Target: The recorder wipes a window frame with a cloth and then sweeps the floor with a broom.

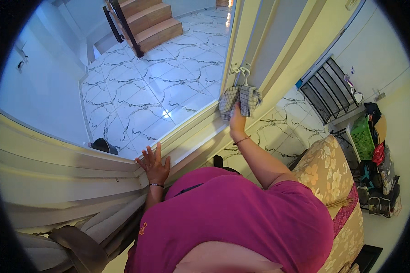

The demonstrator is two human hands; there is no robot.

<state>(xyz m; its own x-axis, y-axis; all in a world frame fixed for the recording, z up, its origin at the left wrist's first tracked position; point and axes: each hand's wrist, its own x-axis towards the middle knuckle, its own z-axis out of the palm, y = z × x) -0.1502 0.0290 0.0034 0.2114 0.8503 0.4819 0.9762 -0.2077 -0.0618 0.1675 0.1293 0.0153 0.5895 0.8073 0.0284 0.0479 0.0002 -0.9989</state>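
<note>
"Our right hand (238, 121) is closed round a checked cloth (248, 98), the thumb lying over the near side; the other fingers are hidden, so we can't tell how tightly they grip."

"Where do we have the cloth?"

"Up against the cream frame (198, 133), bunched in loose folds just below the white handle (245, 73)."

"And our left hand (155, 167)?"

"Wide open, fingers spread, with nothing in it. It lies at the frame's near corner, well apart from the cloth, though we can't tell whether the palm presses down."

"What do we see around us?"

"Beyond the frame, a marble-patterned floor (123, 98) runs to wooden stairs (155, 32). On our right are a flowered cover (321, 166) and, past it, a green basket (363, 139). Near our left elbow hangs a grey curtain (118, 220)."
</note>
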